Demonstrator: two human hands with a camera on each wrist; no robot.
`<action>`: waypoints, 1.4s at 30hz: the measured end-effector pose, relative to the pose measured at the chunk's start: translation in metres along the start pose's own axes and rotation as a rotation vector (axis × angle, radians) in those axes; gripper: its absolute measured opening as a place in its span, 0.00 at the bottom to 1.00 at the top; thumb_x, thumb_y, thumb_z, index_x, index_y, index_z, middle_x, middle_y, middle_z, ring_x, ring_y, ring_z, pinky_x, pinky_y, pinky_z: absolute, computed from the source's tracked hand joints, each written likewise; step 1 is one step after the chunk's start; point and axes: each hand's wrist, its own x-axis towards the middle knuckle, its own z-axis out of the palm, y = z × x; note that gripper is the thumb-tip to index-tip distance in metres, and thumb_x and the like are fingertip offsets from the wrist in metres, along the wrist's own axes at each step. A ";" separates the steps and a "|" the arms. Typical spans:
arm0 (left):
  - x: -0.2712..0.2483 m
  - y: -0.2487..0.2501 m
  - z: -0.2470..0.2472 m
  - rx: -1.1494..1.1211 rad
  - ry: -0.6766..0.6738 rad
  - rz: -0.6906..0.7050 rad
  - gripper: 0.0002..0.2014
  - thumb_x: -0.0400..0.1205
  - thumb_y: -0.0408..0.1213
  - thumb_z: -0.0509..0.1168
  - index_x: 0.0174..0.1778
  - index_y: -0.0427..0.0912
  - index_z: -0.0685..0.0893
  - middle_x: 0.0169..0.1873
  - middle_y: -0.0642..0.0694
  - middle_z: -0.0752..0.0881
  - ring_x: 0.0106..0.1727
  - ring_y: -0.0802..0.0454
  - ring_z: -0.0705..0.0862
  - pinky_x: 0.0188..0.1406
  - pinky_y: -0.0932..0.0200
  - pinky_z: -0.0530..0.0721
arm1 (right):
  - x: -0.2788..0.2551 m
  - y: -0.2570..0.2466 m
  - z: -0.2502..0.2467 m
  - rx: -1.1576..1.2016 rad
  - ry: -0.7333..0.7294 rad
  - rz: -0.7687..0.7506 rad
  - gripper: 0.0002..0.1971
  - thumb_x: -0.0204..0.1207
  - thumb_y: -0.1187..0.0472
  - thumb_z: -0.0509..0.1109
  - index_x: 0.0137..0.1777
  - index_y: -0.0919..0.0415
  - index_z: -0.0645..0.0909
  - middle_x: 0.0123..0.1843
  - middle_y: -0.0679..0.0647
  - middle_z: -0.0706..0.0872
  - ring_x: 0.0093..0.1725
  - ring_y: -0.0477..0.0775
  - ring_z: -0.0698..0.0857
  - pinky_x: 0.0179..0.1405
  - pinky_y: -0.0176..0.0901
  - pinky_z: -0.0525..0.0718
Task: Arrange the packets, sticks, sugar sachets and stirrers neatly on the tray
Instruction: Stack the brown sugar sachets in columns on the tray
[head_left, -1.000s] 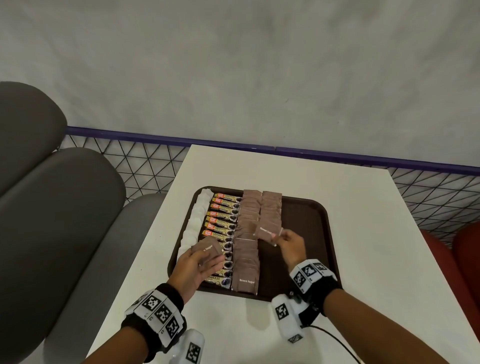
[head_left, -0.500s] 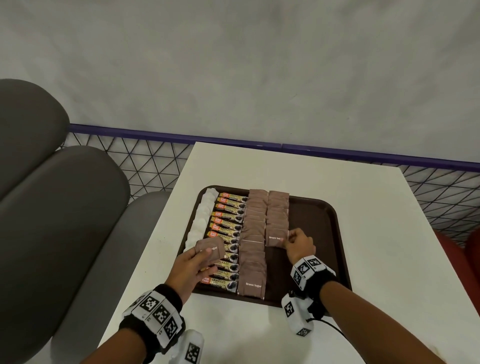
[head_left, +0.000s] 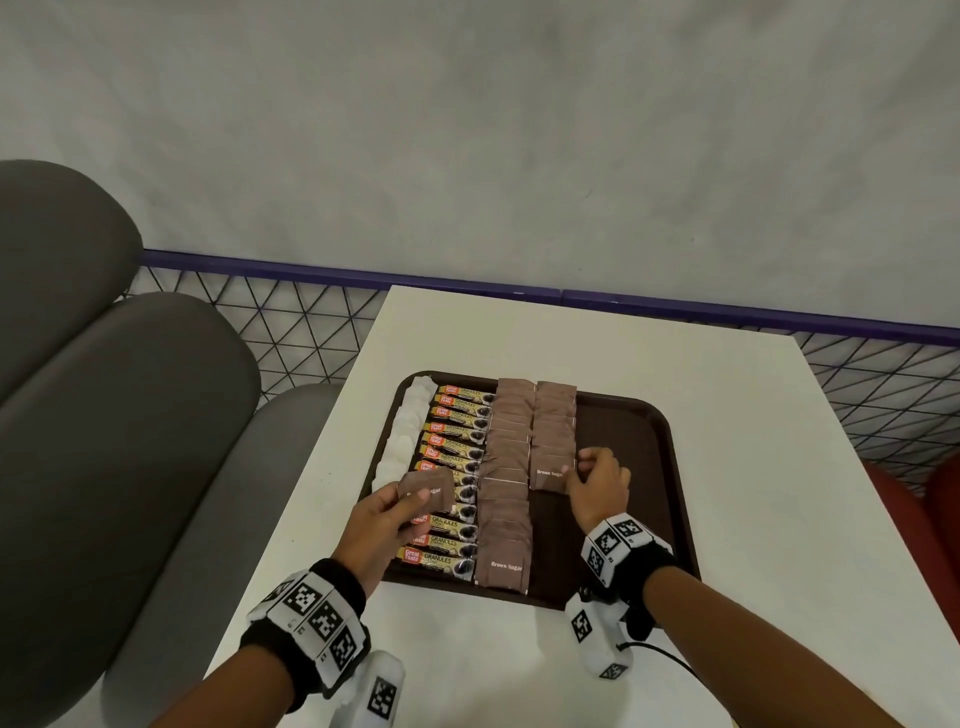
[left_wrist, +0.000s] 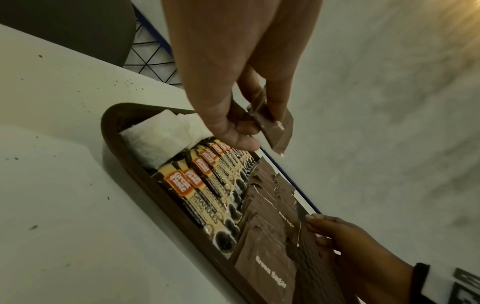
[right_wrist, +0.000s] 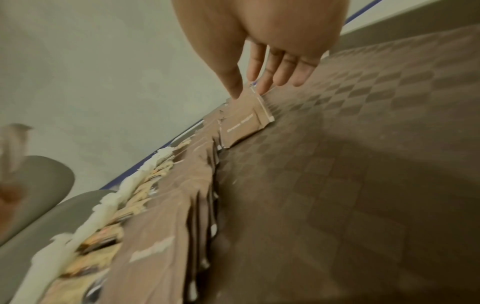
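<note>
The sachets read "Brown Sugar" in white; the sticks (head_left: 457, 457) read "Great Taste" and "GRANULES". On the brown tray (head_left: 644, 441), left to right: white packets (head_left: 405, 431), sticks, a full sachet column (head_left: 506, 478), a shorter sachet column (head_left: 555, 421). The tray lies on the white bench (head_left: 779, 467).

Left hand (head_left: 376, 525): grip closed on one sachet (head_left: 428, 486), pinched between thumb and fingers, raised over the sticks. Right hand (head_left: 597, 480): thumb and fingertips touch the right edge of the nearest sachet (head_left: 548, 473) of the shorter column, which lies flat on the tray.

The left wrist view shows the held sachet (left_wrist: 278, 129) clear of the tray. The right wrist view shows the fingers (right_wrist: 265, 82) nearly straight and the tray's chequered texture; this view is blurred. Grey seats (head_left: 104, 415) stand left of the bench; a wire mesh barrier (head_left: 291, 332) with a purple rail runs behind it
</note>
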 end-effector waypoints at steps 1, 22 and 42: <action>-0.001 0.001 0.000 0.006 -0.003 0.008 0.11 0.81 0.31 0.63 0.59 0.40 0.84 0.56 0.44 0.86 0.56 0.53 0.82 0.49 0.61 0.82 | -0.003 -0.001 0.001 0.020 -0.014 -0.036 0.11 0.74 0.60 0.70 0.55 0.59 0.76 0.53 0.54 0.82 0.60 0.56 0.73 0.60 0.50 0.73; -0.014 -0.005 0.011 0.087 -0.041 0.079 0.12 0.77 0.31 0.69 0.56 0.38 0.85 0.52 0.44 0.89 0.57 0.51 0.85 0.48 0.60 0.81 | -0.074 -0.059 0.007 0.564 -0.634 -0.293 0.03 0.73 0.68 0.71 0.44 0.60 0.82 0.38 0.49 0.82 0.39 0.42 0.80 0.42 0.32 0.79; -0.002 -0.026 -0.014 0.146 -0.013 0.012 0.09 0.78 0.25 0.67 0.51 0.39 0.88 0.49 0.43 0.90 0.57 0.45 0.86 0.58 0.50 0.82 | 0.008 0.016 0.004 -0.130 -0.239 0.070 0.10 0.70 0.54 0.75 0.37 0.52 0.75 0.31 0.44 0.78 0.53 0.59 0.82 0.61 0.55 0.78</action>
